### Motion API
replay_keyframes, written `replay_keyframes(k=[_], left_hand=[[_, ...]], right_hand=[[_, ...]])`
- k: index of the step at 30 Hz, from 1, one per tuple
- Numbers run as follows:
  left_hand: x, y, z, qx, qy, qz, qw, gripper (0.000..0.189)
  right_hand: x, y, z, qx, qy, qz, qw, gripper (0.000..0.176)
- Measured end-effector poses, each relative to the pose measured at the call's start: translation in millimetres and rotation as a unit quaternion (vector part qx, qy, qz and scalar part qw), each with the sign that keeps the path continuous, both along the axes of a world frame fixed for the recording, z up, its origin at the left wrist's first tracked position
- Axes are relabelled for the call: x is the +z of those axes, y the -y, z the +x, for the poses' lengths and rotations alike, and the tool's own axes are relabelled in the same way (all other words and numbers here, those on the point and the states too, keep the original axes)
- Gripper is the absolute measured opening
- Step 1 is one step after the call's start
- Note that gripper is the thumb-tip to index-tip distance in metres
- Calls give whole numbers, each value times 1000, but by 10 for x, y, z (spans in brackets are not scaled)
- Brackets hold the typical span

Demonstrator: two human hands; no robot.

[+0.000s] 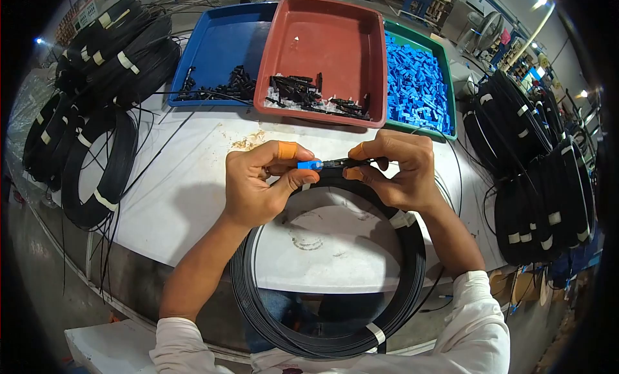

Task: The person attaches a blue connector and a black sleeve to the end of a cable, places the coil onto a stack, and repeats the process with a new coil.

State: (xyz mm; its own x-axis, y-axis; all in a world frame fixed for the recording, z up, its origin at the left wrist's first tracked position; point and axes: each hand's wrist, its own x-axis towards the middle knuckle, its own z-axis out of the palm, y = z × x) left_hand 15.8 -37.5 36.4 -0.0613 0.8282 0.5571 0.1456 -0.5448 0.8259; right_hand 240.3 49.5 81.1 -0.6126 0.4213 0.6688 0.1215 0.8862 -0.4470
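Observation:
My left hand (267,177) pinches a small blue connector piece (310,165) between thumb and forefinger. From the right, my right hand (393,168) grips a slim black connector body (338,163), whose pale tip meets the blue piece. Orange tape wraps fingers on both hands. Beneath the hands, a large coil of black cable (412,258) with white ties lies partly on the white table (180,200) and hangs over its front edge.
Behind the hands stand a blue tray (222,42) and a red tray (329,39) with black parts, and a green tray (447,71) full of blue pieces. Black cable coils are stacked at the left (106,161) and right (509,213).

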Motion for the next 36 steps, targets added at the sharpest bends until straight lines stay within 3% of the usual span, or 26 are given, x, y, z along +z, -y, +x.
replay_keyframes(k=[5,13,29,31,32,34,36], left_hand=[[-27,-27,3,-6,74,1,997,25],[-19,-14,15,5,-18,20,1000,24],[-15,-32,35,1,-68,39,997,19],[-26,-35,7,-4,-75,1,997,31],[-7,-32,17,-3,-76,0,997,31],[54,-48,72,23,-35,78,996,49],[-8,-77,34,29,-54,120,991,54]], right_hand=[[20,9,19,-8,5,-31,999,19],[26,15,8,2,17,-5,1000,19],[25,91,-81,39,51,-30,997,21],[-10,98,-91,22,70,-62,995,22],[-27,39,-84,37,53,-17,998,23],[-79,33,-75,27,26,-48,998,23],[-44,27,-24,8,25,-50,998,24]])
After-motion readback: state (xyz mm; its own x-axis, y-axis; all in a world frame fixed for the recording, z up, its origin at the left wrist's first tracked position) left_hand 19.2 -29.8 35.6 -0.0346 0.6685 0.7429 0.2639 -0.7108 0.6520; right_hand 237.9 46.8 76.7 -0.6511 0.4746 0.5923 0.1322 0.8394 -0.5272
